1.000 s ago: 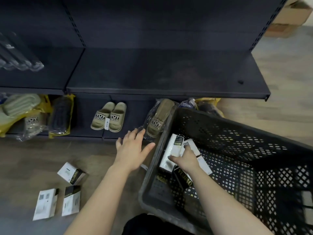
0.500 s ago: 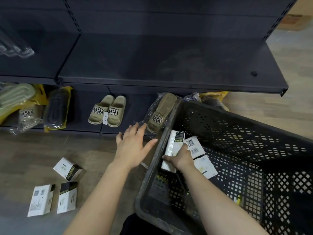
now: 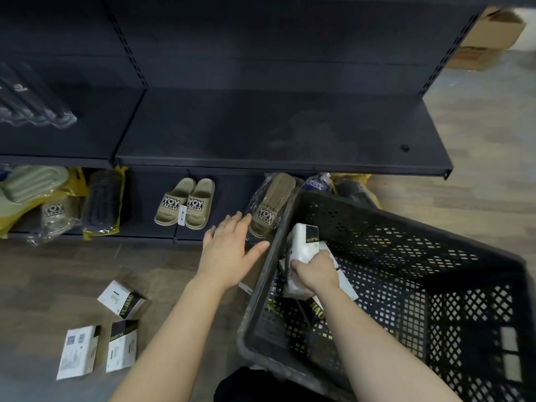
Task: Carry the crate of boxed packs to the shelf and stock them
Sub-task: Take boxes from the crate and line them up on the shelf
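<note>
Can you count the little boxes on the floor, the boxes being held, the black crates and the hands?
boxes on the floor: 3
held box: 1
black crate: 1
hands (left hand, right hand): 2
Total: 7

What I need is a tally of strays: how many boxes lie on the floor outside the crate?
3. The far box lies nearest the shelf; the left box and right box lie side by side closer in. The crate may hide others.
</note>
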The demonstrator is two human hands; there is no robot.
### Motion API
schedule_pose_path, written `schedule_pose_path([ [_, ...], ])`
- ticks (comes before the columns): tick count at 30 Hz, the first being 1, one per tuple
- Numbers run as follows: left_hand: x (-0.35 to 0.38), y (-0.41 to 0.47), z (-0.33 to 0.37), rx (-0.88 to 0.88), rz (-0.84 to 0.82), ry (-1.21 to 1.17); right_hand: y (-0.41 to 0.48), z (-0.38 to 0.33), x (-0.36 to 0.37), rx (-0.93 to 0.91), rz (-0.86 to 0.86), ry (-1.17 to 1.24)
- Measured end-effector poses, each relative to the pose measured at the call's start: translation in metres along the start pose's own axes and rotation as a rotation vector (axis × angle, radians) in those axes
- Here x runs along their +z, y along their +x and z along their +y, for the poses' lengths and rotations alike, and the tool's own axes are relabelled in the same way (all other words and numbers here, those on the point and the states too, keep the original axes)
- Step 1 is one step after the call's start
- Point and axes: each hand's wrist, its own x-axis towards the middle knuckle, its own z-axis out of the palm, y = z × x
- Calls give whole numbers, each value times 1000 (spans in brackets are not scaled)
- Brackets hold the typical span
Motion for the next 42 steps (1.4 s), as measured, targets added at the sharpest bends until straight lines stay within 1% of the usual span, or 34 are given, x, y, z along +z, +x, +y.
schedule_pose_path([
  [8, -104, -31, 43, 29, 22, 38, -71, -53, -100, -29, 72, -10],
  [13, -169, -43, 73, 70, 103, 19, -116, -98, -169, -116, 126, 55],
  [19, -227, -50, 108, 132, 213, 47, -172, -151, -247, -261, 176, 183],
  [26, -273, -66, 144, 204, 309, 39, -228, -184, -304, -421, 179, 417],
  [30, -286, -75, 159, 237, 356, -16, -241, -183, -315, -490, 75, 660],
  [32, -289, -81, 166, 258, 371, -76, -244, -179, -317, -505, 45, 723],
  [35, -291, -87, 176, 271, 369, -152, -248, -171, -316, -528, 3, 755],
  [38, -291, -96, 186, 253, 331, -216, -250, -164, -309, -547, -56, 752],
  [42, -292, -100, 188, 225, 322, -278, -257, -159, -304, -601, -171, 794],
])
